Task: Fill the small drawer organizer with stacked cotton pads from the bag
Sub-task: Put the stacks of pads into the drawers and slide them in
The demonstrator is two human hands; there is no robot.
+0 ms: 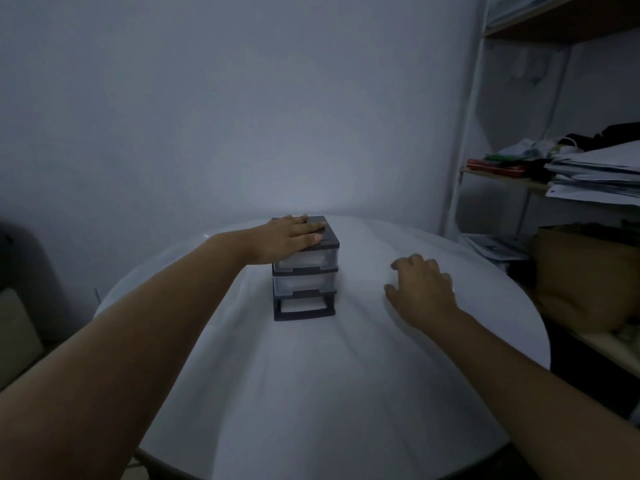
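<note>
White-clothed table (311,393) beside shelves (505,176); left hand (291,237) flat on organizer (306,282), right hand (424,292) loose, empty.

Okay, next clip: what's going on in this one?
A person is at a round white table with a small three-tier drawer organizer on it. Their left hand lies flat on the organizer's top, as if steadying it. Their right hand is over the table just to the organizer's right, fingers loosely curled, holding nothing visible. The top two drawers are pushed in; the bottom slot looks empty. No bag or cotton pads are in view.
</note>
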